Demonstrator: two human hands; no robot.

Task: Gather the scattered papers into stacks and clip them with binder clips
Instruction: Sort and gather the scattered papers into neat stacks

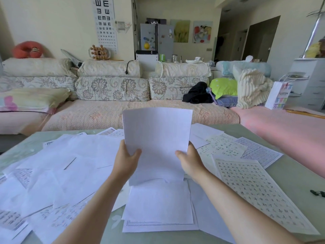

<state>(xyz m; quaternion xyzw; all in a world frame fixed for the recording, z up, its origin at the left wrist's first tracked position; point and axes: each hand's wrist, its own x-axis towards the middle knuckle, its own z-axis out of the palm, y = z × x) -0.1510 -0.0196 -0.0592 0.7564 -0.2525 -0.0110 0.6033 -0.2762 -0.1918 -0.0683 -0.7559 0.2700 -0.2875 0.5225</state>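
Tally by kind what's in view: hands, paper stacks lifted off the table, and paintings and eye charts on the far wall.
Stacks lifted: 1, the lifted paper stack
Hands: 2, the left hand and right hand, both gripping that stack
Paintings: 2, a green painting and a red-and-yellow painting
Eye charts: 1, the eye chart
Total: 6

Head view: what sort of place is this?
Most likely a home living room: a floral sofa runs behind the paper-strewn table, and a magnet-covered fridge stands further back.
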